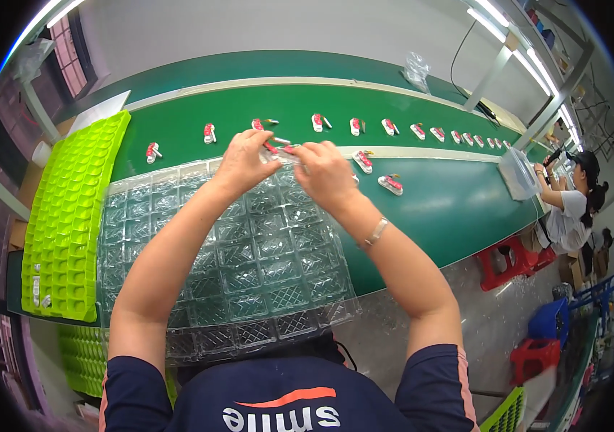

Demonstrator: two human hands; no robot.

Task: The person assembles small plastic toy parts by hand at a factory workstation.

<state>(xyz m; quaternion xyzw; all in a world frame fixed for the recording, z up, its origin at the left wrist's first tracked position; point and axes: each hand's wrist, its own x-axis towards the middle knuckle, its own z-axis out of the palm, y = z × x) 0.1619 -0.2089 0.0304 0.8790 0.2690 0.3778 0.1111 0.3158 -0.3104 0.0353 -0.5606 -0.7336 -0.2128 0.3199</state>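
Over the far edge of a clear plastic compartment tray point(242, 252), my two hands are close together. My left hand point(244, 164) pinches a small red-and-white piece point(271, 149) that looks shoe-shaped, with a thin silvery stick beside it. Fingers of my right hand point(323, 173) are closed at its other end, near a red part; they partly hide it. Just right of that hand, two similar shoe-shaped pieces, one red and white point(363, 162) and one farther right point(391, 184), lie on the green table.
Several more such pieces lie spaced in a row along the green belt point(285, 101). At left stands a lime-green tray point(69, 223) with many pockets. A clear bin point(519, 175) sits at the table's right end near another person point(573, 209). Red stools point(501, 263) stand below.
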